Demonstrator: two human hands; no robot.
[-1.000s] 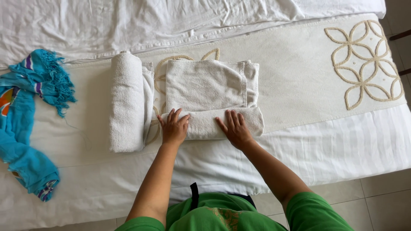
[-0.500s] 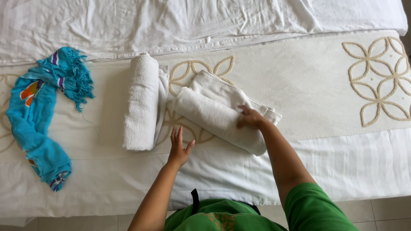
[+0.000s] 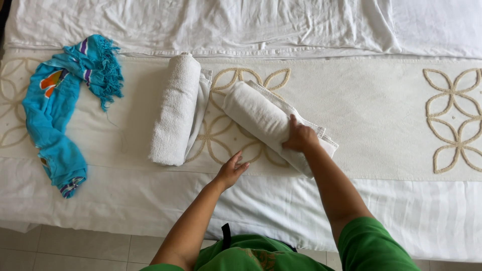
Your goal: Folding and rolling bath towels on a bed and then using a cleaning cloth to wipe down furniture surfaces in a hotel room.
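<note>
Rolled towel (image 3: 261, 118) lies slantwise under my right hand (image 3: 300, 138), which grips its near end; my left hand (image 3: 231, 170) hovers open just beside it, touching nothing.

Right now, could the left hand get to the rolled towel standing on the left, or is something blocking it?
Probably yes. The left hand hovers open, holding nothing, just right of the rolled towel, with only bare bed runner between them. The right hand is busy on the other towel.
</note>
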